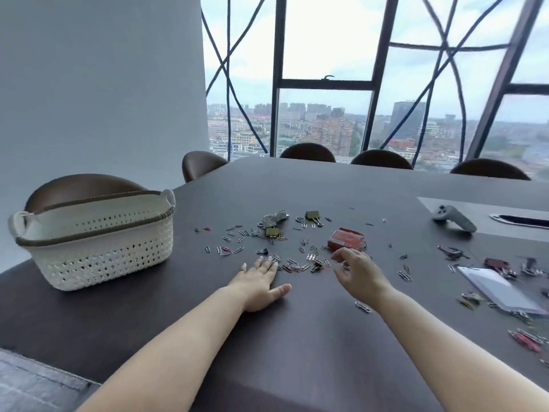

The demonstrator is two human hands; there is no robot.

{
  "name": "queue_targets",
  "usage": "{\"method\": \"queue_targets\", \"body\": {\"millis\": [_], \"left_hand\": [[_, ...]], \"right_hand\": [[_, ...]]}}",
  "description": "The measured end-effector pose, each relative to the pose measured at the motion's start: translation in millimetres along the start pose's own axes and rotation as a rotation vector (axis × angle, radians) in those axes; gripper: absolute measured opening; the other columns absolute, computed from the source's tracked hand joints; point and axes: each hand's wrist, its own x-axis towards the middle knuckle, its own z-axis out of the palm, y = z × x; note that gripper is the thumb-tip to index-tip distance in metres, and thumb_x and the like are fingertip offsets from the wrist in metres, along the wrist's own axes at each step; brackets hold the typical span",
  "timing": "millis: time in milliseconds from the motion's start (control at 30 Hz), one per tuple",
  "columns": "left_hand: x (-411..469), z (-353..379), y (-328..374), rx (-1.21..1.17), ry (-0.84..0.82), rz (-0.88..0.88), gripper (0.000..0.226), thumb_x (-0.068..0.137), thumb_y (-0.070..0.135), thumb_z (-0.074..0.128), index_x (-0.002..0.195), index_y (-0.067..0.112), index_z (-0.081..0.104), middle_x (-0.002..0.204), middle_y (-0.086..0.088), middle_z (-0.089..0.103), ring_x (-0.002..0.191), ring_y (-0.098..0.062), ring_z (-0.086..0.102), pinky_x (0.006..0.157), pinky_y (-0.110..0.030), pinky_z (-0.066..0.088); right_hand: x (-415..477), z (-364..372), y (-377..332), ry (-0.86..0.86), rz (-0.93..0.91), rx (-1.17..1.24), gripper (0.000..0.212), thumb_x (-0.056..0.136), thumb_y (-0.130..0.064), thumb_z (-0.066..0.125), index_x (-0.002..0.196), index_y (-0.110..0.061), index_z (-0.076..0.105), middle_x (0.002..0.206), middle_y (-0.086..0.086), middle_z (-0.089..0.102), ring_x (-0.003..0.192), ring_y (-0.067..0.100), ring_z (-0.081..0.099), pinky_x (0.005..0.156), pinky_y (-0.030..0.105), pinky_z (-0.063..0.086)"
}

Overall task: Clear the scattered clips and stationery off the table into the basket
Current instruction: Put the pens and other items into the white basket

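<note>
A white perforated basket (98, 251) with a dark rim band stands at the table's left corner. Several paper clips (294, 264) lie scattered over the dark table (297, 337), with gold binder clips (312, 215) and a red box (346, 239) among them. My left hand (258, 282) lies flat, palm down, fingers apart, its fingertips at the near edge of the clip pile. My right hand (358, 270) hovers just in front of the red box, fingers curled loosely, holding nothing that I can see.
More clips, a white paper sheet (499, 289) and small dark clips lie at the right. A grey controller (453, 221) rests by a cable slot at the back right. Brown chairs ring the table; a window wall stands beyond.
</note>
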Motion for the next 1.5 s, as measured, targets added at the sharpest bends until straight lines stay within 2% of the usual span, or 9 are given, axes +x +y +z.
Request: {"method": "queue_targets", "body": {"millis": [267,467,533,600,700,800,1000,1233,1500], "left_hand": [[22,9,106,0.001,-0.005,0.227,0.078,0.090,0.063,0.026,0.149,0.020,0.000,0.158,0.004,-0.007,0.145,-0.011,-0.010,0.118,-0.043,-0.004],[11,23,151,-0.015,0.010,0.354,0.083,0.087,0.065,0.033,0.148,0.023,-0.005,0.157,0.004,-0.013,0.144,-0.014,-0.014,0.118,-0.042,-0.005],[10,24,158,-0.017,0.023,0.299,0.083,0.087,0.066,0.032,0.148,0.025,-0.007,0.156,0.001,-0.017,0.144,-0.020,-0.017,0.117,-0.044,-0.006],[12,24,163,-0.006,0.017,0.225,0.083,0.086,0.068,0.028,0.148,0.025,-0.006,0.156,-0.003,-0.017,0.144,-0.023,-0.016,0.117,-0.046,-0.006],[12,23,174,0.018,-0.002,0.215,0.081,0.087,0.067,0.025,0.148,0.023,-0.003,0.158,-0.002,-0.011,0.145,-0.019,-0.012,0.117,-0.045,-0.004],[9,25,188,0.030,-0.007,0.302,0.076,0.090,0.064,0.025,0.149,0.023,0.000,0.158,0.000,-0.009,0.145,-0.014,-0.011,0.118,-0.041,-0.005],[11,29,206,0.004,0.029,0.371,0.077,0.090,0.061,0.030,0.149,0.024,-0.002,0.157,0.002,-0.012,0.144,-0.016,-0.015,0.118,-0.043,-0.004],[48,22,224,0.014,0.022,0.198,0.090,0.077,0.078,0.029,0.147,0.034,-0.007,0.157,0.002,-0.016,0.143,-0.029,-0.019,0.112,-0.056,-0.006],[97,18,259,0.037,0.037,0.290,0.090,0.076,0.079,0.032,0.146,0.036,-0.005,0.158,0.003,-0.012,0.144,-0.025,-0.016,0.113,-0.060,-0.005]], "right_hand": [[-81,-62,84,0.084,0.253,-0.047,0.026,0.089,-0.017,0.053,0.114,-0.013,0.057,0.117,0.004,0.060,0.112,0.025,0.051,0.097,0.031,0.038],[-141,-94,108,0.155,0.415,-0.120,0.036,0.090,-0.031,0.052,0.123,-0.017,0.053,0.131,0.005,0.054,0.125,0.024,0.046,0.106,0.037,0.036],[-161,-101,114,0.138,0.528,-0.246,0.050,0.091,-0.045,0.047,0.132,-0.017,0.044,0.142,0.006,0.043,0.133,0.026,0.036,0.109,0.042,0.030],[-179,-105,120,0.053,0.718,-0.329,0.075,0.087,-0.062,0.036,0.143,-0.014,0.026,0.155,0.009,0.021,0.143,0.029,0.014,0.113,0.051,0.017],[-197,-102,125,-0.085,0.941,-0.314,0.099,0.080,-0.077,0.025,0.148,-0.011,-0.002,0.157,0.014,-0.008,0.144,0.035,-0.011,0.114,0.057,0.000],[-192,-95,125,-0.126,0.924,-0.308,0.097,0.081,-0.076,0.022,0.148,-0.011,-0.005,0.157,0.016,-0.009,0.145,0.032,-0.011,0.115,0.053,-0.004],[-166,-93,129,-0.036,0.698,-0.309,0.085,0.084,-0.070,0.031,0.148,-0.018,0.011,0.159,0.009,0.000,0.146,0.029,0.000,0.117,0.051,0.004],[-177,-119,167,-0.045,1.028,-0.315,0.126,0.054,-0.094,0.035,0.149,-0.020,-0.002,0.158,0.010,-0.008,0.142,0.042,-0.011,0.110,0.063,-0.001],[-139,-123,209,-0.030,0.971,-0.299,0.129,0.054,-0.094,0.037,0.148,-0.020,-0.010,0.157,0.011,-0.013,0.142,0.041,-0.012,0.111,0.062,0.000]]}}
